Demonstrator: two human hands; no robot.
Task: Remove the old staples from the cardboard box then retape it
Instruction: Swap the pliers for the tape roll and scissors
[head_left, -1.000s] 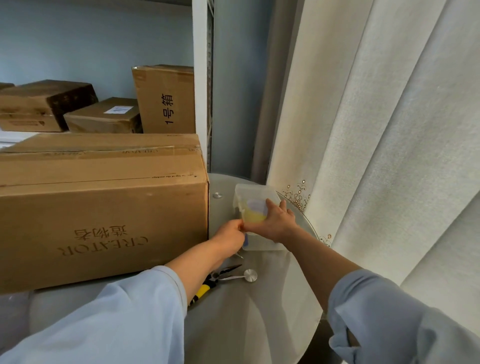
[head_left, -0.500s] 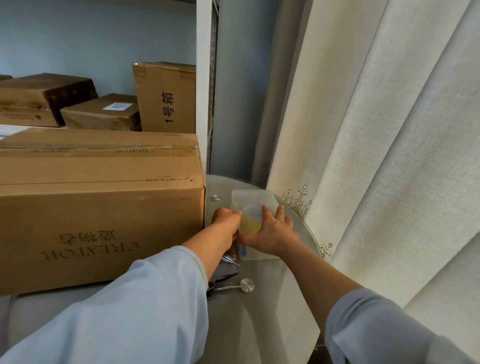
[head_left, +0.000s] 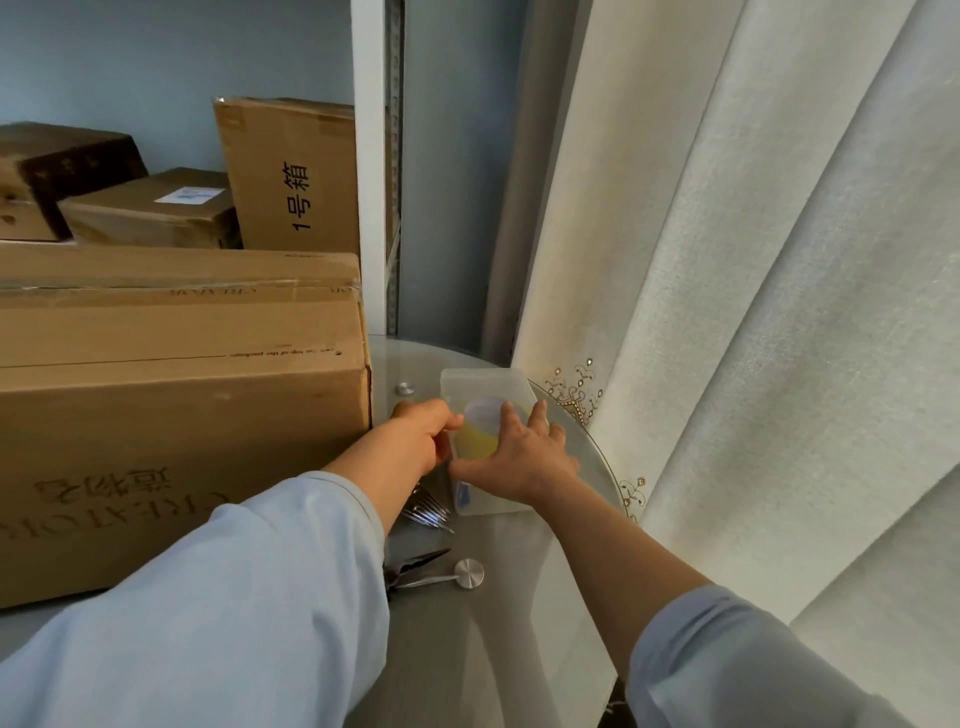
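Note:
A large cardboard box (head_left: 176, 415) with printed lettering stands on the left of the round glass table (head_left: 498, 623). Right of it lies a translucent plastic container (head_left: 488, 382) with a yellow tape roll (head_left: 475, 441) showing through. My left hand (head_left: 418, 434) grips the container's left edge with curled fingers. My right hand (head_left: 519, 457) presses flat on its top, fingers spread. Pliers (head_left: 415, 564) lie near the front, mostly hidden under my left sleeve.
Several smaller cardboard boxes (head_left: 291, 171) sit on a shelf behind the big box. A cream curtain (head_left: 727, 312) hangs along the table's right edge. Shiny metal tines (head_left: 428, 512) lie beside the container. A round metal stud (head_left: 469, 572) sits in the glass.
My left hand has moved from the container's near corner up along its left edge. My left sleeve now covers most of the pliers. My right hand stays on the container.

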